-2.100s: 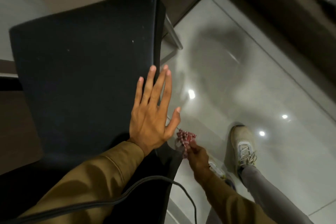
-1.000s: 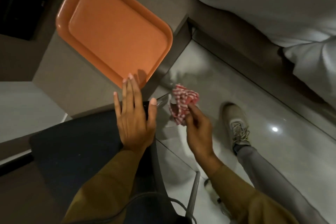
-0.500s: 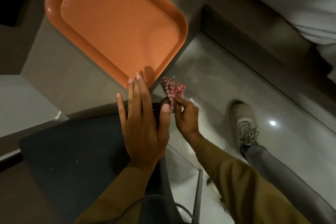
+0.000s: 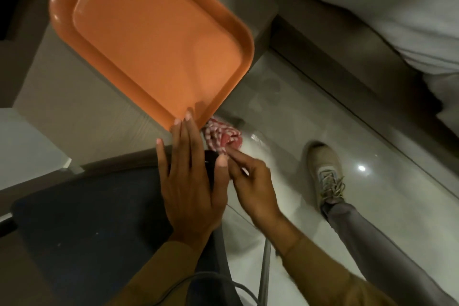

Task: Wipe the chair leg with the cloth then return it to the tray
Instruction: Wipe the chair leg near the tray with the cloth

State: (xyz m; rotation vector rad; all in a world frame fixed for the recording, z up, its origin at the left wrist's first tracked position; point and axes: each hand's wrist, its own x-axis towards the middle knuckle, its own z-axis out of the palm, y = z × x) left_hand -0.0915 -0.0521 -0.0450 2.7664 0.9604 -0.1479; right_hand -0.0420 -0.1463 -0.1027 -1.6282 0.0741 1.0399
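A bunched red-and-white checked cloth (image 4: 221,135) hangs just off the near right corner of the orange tray (image 4: 154,40), pinched by the fingertips of my right hand (image 4: 250,186). My left hand (image 4: 191,186) lies flat, fingers together, on the corner of the dark chair seat (image 4: 87,226), its fingertips reaching the tray's rim. The tray rests on a beige tabletop (image 4: 82,131) and holds nothing. A grey metal chair leg (image 4: 264,273) shows below the seat near my right forearm.
My shoe (image 4: 325,171) and grey trouser leg stand on the glossy tiled floor (image 4: 372,194) to the right. White bedding (image 4: 385,7) on a dark bed base fills the upper right. A black cable (image 4: 211,278) loops over my left sleeve.
The view swung up from the floor to the tray. My right hand lifted the cloth from beside the chair's lower part up to the tray's near corner. The left hand stayed on the seat.
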